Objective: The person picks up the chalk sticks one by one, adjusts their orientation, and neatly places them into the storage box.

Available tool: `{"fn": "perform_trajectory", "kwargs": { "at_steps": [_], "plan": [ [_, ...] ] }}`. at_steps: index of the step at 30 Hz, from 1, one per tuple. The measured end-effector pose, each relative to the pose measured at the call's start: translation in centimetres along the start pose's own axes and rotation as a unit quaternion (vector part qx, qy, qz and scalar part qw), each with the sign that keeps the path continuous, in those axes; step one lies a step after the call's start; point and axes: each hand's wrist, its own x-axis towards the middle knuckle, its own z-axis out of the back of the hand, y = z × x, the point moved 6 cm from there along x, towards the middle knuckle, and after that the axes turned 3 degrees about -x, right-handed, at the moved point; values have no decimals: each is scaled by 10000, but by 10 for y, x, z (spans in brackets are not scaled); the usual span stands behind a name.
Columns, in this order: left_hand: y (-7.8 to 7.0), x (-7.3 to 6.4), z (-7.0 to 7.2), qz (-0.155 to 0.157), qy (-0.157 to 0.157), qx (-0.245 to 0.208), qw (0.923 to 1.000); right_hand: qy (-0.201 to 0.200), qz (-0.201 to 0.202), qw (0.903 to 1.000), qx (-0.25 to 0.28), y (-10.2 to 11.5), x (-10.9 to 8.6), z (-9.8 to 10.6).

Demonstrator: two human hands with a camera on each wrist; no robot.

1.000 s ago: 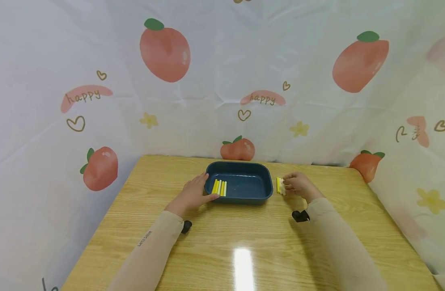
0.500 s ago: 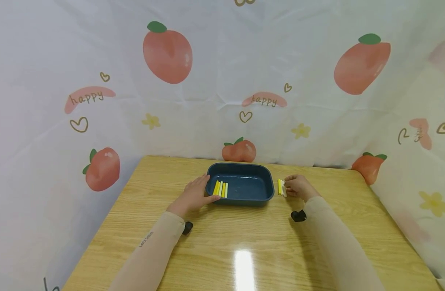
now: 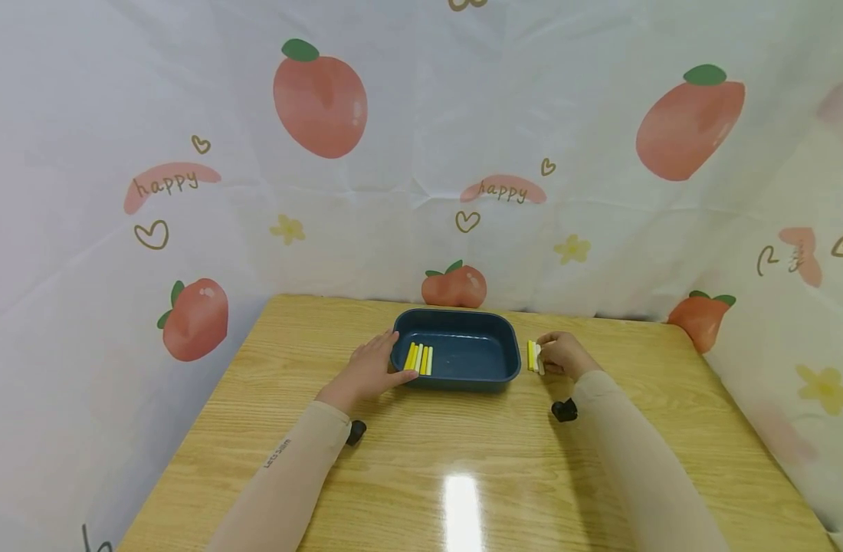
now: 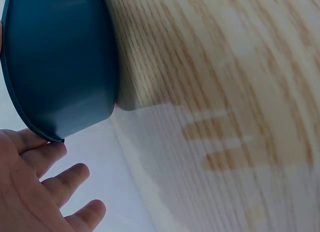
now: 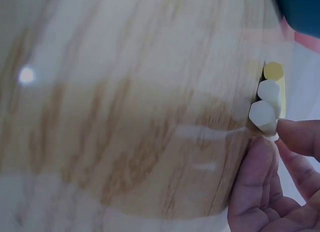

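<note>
My left hand (image 3: 369, 366) rests on the left end of a dark blue rectangular dish (image 3: 473, 381), its thumb over the front rim. In the left wrist view the fingers are spread, and some touch the dish's rim (image 4: 14, 104). Several yellow and white chalk sticks (image 3: 419, 359) lie side by side at the dish's left end. Right of the dish, a yellow chalk stick (image 5: 273, 71) and white ones lie in a row on the table. My right hand (image 3: 562, 356) pinches the nearest white chalk stick (image 5: 262, 115) between thumb and fingers; its far end is hidden.
The wooden table (image 3: 401, 452) reaches back to a white curtain (image 3: 408, 115) printed with fruit, which also hangs at both sides. Black wrist cameras (image 3: 564, 410) sit below both wrists, close above the table. A bright light reflection lies on the table's near part.
The right fingers have closed in on the white chalk beside the dish, and more of the row shows. The left hand and dish hold their place; the head view has shifted slightly.
</note>
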Motion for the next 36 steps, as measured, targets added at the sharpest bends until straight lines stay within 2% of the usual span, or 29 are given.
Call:
{"fn": "perform_trajectory", "kwargs": {
  "at_steps": [6, 18, 31, 36],
  "plan": [
    [-1, -2, 1, 17, 5, -46, 10000, -106, -86, 9998, -170, -1, -1, 1],
    [-2, -2, 1, 53, 30, -62, 10000, -71, -176, 9994, -280, -5, -2, 1],
    [-4, -2, 2, 55, 52, -50, 10000, 134, -172, 9996, 200, 0, -16, 7],
    [-4, -3, 2, 66, 50, -69, 9999, 184, -128, 9996, 162, 9, -22, 10]
  ]
}}
